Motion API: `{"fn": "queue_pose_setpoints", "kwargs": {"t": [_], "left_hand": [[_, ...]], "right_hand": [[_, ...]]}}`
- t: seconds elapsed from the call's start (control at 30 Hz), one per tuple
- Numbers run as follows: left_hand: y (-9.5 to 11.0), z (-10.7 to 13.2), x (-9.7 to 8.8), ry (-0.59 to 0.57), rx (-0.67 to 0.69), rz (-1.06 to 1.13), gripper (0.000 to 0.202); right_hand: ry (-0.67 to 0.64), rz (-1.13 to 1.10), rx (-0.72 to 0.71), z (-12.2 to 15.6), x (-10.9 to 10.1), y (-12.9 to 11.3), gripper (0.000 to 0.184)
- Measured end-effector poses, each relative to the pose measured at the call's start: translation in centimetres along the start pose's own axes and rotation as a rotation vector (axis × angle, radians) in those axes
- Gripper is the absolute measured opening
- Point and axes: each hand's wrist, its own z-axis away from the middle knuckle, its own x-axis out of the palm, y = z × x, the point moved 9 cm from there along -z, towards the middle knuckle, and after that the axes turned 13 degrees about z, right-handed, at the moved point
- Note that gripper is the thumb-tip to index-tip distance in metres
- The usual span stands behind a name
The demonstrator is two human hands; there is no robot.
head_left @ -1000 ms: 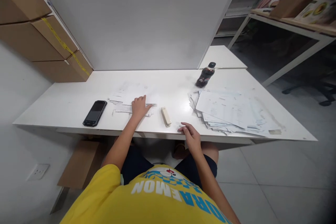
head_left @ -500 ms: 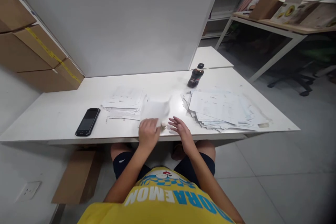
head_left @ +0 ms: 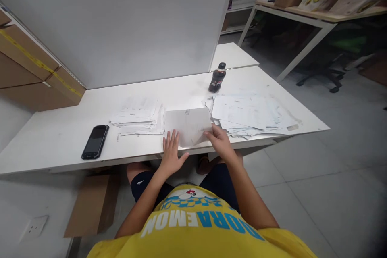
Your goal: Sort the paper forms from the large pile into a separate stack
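Note:
A sheet of white paper lies near the front edge of the white table, between two paper piles. My left hand rests flat at the sheet's left corner, fingers stretched out. My right hand pinches the sheet's lower right edge, which is lifted a little. To the left lies a small stack of papers. A wide, loose pile of papers lies to the right. The stapler seen earlier is hidden.
A black phone lies on the table at the left. A dark drink bottle stands at the back, near a white partition. Cardboard boxes are stacked at the far left. Another box stands under the table.
My left hand has pulled one sheet from the left stack to the table's front middle and laid it down. My right hand has come onto the sheet's right edge. The view has shifted.

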Motion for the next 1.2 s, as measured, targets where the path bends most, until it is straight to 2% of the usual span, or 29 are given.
{"fn": "queue_pose_setpoints", "kwargs": {"t": [0.13,0.23,0.37,0.47,0.6,0.67,0.8,0.87,0.97,1.07,1.13,1.2], "left_hand": [[-3.7,-1.2,-2.3,0.265,-0.233,0.252,0.087],[-5.5,-2.0,-3.7,0.356,-0.271,0.428,0.084],[-6.4,-1.4,-4.8,0.439,-0.236,0.650,0.054],[-6.5,0.0,-4.4,0.491,-0.256,0.651,0.045],[-5.8,1.5,-3.9,0.504,-0.268,0.594,0.037],[-5.3,1.7,-4.2,0.476,-0.249,0.536,0.033],[-3.9,1.6,-4.3,0.255,-0.165,0.462,0.026],[-3.2,2.1,-4.3,0.180,-0.122,0.469,0.024],[-2.5,3.5,-4.3,0.162,-0.106,0.409,0.022],[-2.7,5.6,-3.2,0.160,-0.184,0.373,0.031],[-3.4,7.1,-1.6,0.125,-0.287,0.456,0.035],[-4.5,8.5,0.5,0.074,-0.410,0.607,0.029]], "right_hand": [[0.013,-0.067,-0.025,-0.7,-0.8,0.1,0.024],[0.073,-0.077,0.028,-0.9,-1.0,1.7,0.029],[0.132,-0.065,-0.024,-0.4,-1.2,2.3,0.031],[0.158,-0.021,-0.057,0.0,-1.4,2.6,0.031],[0.114,0.081,-0.091,0.2,-1.6,3.2,0.025],[0.054,0.130,-0.138,0.4,-1.6,3.2,0.019],[-0.103,0.227,-0.141,1.2,-1.6,3.8,0.020],[-0.083,0.244,-0.125,1.8,-2.4,3.9,0.020],[-0.029,0.270,-0.059,3.4,-3.2,4.3,0.018],[0.058,0.196,0.057,5.9,-3.6,5.4,0.018],[0.115,0.099,0.154,7.7,-3.5,6.7,0.019],[0.129,0.002,0.257,9.2,-3.1,8.3,0.023]]}}
